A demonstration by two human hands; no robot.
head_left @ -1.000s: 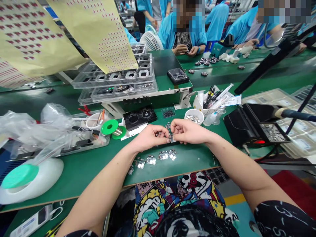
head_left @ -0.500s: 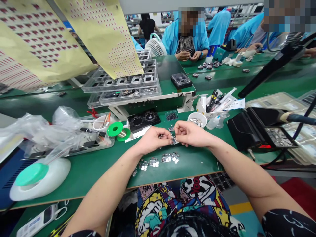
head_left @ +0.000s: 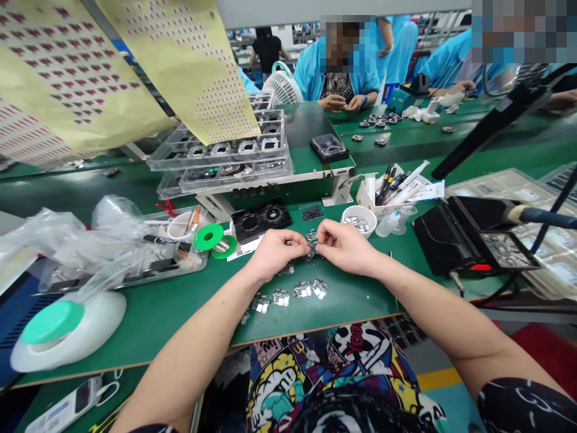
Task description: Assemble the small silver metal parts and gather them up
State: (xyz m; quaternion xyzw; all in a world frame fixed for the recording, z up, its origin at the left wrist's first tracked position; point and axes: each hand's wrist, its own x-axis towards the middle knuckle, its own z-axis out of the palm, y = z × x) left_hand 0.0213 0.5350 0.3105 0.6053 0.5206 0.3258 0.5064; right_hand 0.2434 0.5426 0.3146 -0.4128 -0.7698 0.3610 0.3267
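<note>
Both hands meet over the green bench. My left hand (head_left: 278, 254) is closed, thumb and forefinger pinching the left side of a small silvery electronic part (head_left: 312, 251). From the other side, my right hand (head_left: 346, 248) pinches the same part with curled fingers. Fingertips cover much of it, so its details are hidden. Just beyond the fingers lies another small part (head_left: 312, 234). Nearer my body, several silvery electronic parts (head_left: 303, 289) lie in a loose row, one of them partly beneath my left hand.
A white bowl of small metal parts (head_left: 359, 220) stands behind my right hand. Left are a green solder spool (head_left: 206, 237) and a white bottle with green lid (head_left: 54, 322). A black soldering station (head_left: 446, 240) sits right. Across the bench, a person (head_left: 336, 90) handles something small.
The part between my fingers has turned slightly and sits a little farther left. A silvery part under my left hand shows more now. The whole view has shifted slightly.
</note>
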